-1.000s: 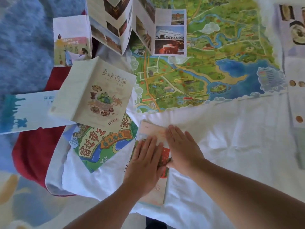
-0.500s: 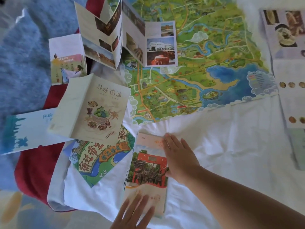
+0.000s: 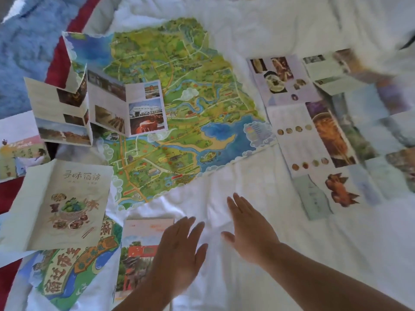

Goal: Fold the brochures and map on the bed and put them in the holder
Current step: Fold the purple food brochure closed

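Facing palm-down | left hand (image 3: 177,252) over brochure (image 3: 140,254) | right hand (image 3: 249,230) over sheet (image 3: 258,176)

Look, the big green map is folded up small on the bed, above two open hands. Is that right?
Not quite. The head view shows the big green map spread out flat, not folded up small. It does lie on the bed, above the open left hand and right hand.

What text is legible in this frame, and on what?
"寻味宿迁": title of the cream food brochure.
"宿迁市": large characters on the green illustrated brochure; the rest is covered.
Unfolded map, red-gate brochure, accordion leaflet, sheets at right: print too small or blurred.
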Available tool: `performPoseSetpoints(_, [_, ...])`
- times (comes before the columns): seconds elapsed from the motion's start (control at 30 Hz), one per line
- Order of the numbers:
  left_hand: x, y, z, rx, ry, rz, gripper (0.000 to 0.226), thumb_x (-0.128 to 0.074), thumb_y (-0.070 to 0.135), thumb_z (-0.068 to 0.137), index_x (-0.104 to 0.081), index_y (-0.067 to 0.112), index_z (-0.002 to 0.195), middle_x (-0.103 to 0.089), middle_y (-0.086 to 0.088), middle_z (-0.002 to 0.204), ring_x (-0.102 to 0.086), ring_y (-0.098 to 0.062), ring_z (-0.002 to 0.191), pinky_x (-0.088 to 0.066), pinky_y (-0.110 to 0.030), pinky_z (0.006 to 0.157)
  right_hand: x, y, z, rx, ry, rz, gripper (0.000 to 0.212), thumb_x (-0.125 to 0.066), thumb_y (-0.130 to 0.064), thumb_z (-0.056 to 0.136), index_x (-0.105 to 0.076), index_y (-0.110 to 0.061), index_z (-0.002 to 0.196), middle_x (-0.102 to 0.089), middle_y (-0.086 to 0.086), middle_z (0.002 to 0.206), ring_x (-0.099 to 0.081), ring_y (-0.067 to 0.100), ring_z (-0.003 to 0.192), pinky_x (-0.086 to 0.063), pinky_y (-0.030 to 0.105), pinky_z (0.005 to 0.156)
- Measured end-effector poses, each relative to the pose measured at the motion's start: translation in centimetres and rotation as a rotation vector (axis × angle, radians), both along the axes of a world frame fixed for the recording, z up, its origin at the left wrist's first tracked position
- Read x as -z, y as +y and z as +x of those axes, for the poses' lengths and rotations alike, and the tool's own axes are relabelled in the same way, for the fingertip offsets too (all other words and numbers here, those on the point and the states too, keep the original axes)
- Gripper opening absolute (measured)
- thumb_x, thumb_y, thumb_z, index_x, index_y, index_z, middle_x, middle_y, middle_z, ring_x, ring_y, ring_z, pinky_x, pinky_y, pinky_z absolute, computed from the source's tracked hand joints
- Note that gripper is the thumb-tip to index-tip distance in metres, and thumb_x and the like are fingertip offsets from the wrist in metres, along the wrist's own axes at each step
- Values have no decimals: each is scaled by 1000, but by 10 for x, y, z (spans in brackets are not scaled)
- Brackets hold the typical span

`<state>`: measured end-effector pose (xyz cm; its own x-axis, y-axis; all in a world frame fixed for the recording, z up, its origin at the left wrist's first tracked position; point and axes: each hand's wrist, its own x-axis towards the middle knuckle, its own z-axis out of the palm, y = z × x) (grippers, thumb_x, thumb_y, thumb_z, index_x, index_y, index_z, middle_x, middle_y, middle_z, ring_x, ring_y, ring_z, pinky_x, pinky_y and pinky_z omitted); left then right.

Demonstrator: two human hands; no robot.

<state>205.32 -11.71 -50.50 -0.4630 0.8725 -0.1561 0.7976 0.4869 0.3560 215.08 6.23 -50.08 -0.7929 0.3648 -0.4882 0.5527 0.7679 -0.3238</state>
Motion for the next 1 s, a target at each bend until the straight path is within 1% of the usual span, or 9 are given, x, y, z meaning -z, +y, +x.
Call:
performPoseSetpoints(0.1, [-5,45,10,52,3,-15,50,-41,43,89,-71,12,115,-68,-11,118,-66,-28,109,-55,-42,88,-7,33,32,97,-18,41,85,-47,-52,97,3,-18,157,8,0,165,2,17,152,-12,33,122])
performPoseSetpoints(0.3, [1,105,54,88,22,-60,50,-42,42,89,-71,12,116,-69,-10,116,-67,-27,107,-55,-40,86,0,89,87,163,-14,9,84,-46,-52,97,2,-18,157,7,0,165,3,16,152,-8,32,121])
performPoseSetpoints(0.4, [10,138,77,72,59,-24,41,-67,35,87,-69,9,119,-68,-13,117,-67,-30,107,-54,-43,88,10,119,114,156,-23,-13,83,-44,-51,98,5,-17,156,10,1,165,6,17,152,-5,32,121])
performPoseSetpoints(0.47, [15,158,95,59,56,-51,47,-75,32,82,-67,9,122,-67,-15,121,-65,-31,111,-52,-44,90,12,137,136,161,-27,-30,83,-44,-51,98,5,-17,156,10,1,165,6,17,152,-6,32,120])
performPoseSetpoints(0.53, [18,178,112,50,57,-90,49,-64,38,90,-61,11,131,-61,-13,131,-58,-30,122,-46,-43,99,11,157,159,166,-26,-35,84,-45,-51,98,4,-17,157,9,1,165,4,17,152,-9,31,120])
performPoseSetpoints(0.6, [20,199,129,4,2,-159,56,-39,49,98,-45,18,144,-48,-7,146,-43,-24,136,-33,-38,110,7,180,182,173,-28,-33,86,-47,-52,96,3,-17,157,10,0,165,2,16,152,-15,32,120])
performPoseSetpoints(0.67, [23,220,142,-69,-98,-213,57,-30,51,100,-28,26,152,-35,2,154,-29,-16,143,-22,-31,114,3,206,200,201,-5,-29,89,-50,-51,95,5,-18,156,11,-3,165,0,15,151,-19,32,120])
performPoseSetpoints(0.83, [31,263,164,-271,-366,-255,62,-37,48,100,-19,25,154,-33,0,154,-31,-17,141,-31,-35,113,4,257,230,350,-69,-46,84,-50,-50,96,-2,-19,157,2,0,165,-2,16,152,-17,32,119])
performPoseSetpoints(1.0, [39,297,172,-422,-458,-174,64,-50,37,97,-24,17,152,-45,-6,147,-44,-25,133,-38,-40,108,18,271,241,529,-90,-183,88,-53,-56,91,-6,-22,157,-1,-2,165,-9,17,151,-23,36,117])
